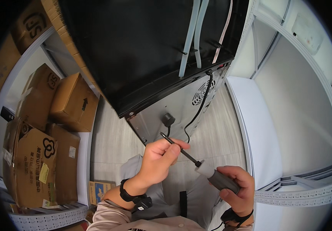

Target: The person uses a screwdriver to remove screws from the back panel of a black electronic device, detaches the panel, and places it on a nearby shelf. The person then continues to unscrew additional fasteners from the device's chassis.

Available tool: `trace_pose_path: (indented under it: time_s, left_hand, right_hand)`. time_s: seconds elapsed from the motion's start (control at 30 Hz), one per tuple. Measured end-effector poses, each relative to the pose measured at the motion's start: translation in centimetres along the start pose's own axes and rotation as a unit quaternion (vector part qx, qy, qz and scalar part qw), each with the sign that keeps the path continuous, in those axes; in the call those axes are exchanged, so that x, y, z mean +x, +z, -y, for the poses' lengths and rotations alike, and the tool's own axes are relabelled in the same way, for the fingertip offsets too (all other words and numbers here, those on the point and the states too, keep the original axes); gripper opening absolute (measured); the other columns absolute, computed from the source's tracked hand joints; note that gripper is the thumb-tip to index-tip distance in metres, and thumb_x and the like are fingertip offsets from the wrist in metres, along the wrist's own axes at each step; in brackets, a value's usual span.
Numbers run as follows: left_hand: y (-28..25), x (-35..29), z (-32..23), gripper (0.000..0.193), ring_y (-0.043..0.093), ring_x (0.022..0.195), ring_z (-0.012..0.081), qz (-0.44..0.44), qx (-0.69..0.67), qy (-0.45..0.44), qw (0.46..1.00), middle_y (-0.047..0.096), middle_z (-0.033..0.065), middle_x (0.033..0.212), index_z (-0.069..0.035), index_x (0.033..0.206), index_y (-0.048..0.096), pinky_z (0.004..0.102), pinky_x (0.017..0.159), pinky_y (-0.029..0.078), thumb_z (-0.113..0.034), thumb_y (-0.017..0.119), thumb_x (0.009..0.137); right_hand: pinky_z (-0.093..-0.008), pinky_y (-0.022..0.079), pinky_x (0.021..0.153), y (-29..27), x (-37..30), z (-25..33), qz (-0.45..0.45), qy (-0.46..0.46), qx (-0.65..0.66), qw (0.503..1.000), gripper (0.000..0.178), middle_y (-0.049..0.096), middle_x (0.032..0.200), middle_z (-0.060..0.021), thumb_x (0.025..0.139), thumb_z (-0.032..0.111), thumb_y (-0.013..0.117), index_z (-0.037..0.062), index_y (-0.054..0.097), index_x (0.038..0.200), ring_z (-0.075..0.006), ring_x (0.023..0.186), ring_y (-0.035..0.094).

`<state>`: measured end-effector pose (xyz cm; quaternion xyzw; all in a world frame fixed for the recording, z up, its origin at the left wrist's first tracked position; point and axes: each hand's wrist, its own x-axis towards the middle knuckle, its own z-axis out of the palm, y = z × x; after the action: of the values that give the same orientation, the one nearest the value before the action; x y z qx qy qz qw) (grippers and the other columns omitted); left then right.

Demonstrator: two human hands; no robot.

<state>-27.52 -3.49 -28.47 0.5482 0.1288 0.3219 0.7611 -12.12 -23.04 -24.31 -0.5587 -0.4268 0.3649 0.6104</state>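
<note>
left hand (157,161) and right hand (243,184) hold a screwdriver (205,168) between shelf edges (240,115).

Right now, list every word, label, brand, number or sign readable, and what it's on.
Not copying printed words or numbers; marks by place:
Top-left box: black emblem with letters.
Tilted box: black emblem.
Middle box: black arrow, pointing up.
Front box: flower-like outline, printed characters, yellow sticker.
White label on the box behind: too small to read.
Grey-handled tool: no readable marking.
</note>
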Motion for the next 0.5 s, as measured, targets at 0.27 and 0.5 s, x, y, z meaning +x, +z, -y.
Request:
trace_pose_path:
  time_s: [0.27, 0.5]
  left_hand:
    - [2.3, -1.1, -3.4, 0.027, 0.025, 0.049, 0.0042, -0.064, -0.045, 0.086, 0.993, 0.032, -0.0072, 0.062, -0.003, 0.118, 0.052, 0.0241, 0.048, 0.022, -0.024, 0.052, 0.101]
    - [1.9, -1.4, -4.4, 0.021, 0.024, 0.049, 0.0038, -0.098, -0.030, 0.112, 0.988, 0.030, -0.0079, 0.060, -0.004, 0.110, 0.054, 0.0235, 0.047, 0.022, -0.023, 0.051, 0.101]
  right_hand:
    - [-0.0258, 0.049, 0.077, 4.3, -0.9, 2.8, 0.007, -0.093, -0.069, 0.993, 0.044, 0.068, 0.100, -0.0119, 0.086, 0.008, 0.062, -0.0042, 0.051, 0.128, -0.0148, 0.086, 0.064]
    - [-0.0246, 0.047, 0.074, 6.3, -0.8, 3.8, 0.009, -0.076, -0.053, 0.996, 0.040, 0.068, 0.097, -0.0083, 0.091, 0.009, 0.059, -0.0022, 0.051, 0.128, -0.0094, 0.084, 0.060]
